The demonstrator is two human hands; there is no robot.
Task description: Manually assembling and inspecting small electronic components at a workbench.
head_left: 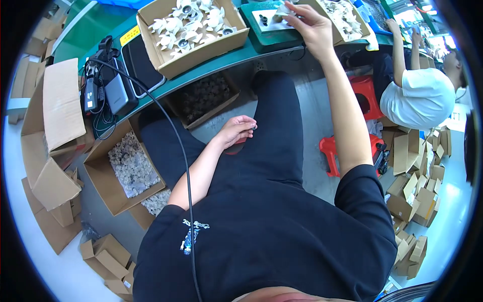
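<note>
My right hand (313, 29) reaches over the workbench, thumb and fingers closed on a pale plastic part (283, 12). Below that part is a white plate (279, 26) on a green fixture (255, 39), with a small dark piece (263, 20) on the plate. My left hand (235, 132) rests above my lap, its fingers pinched together. Something small and dark shows at those fingertips, too small to name. To the left of the fixture, a cardboard box (207, 56) holds several pale fan wheels (184, 44), some with dark hubs.
Another box of pale parts (345, 20) stands right of my right hand. A tablet-like device (142, 65), a grey power bank (119, 90) and cables lie at left. Boxes of small parts (132, 166) sit on the floor. At right are red stools (366, 93) and a seated person (418, 98).
</note>
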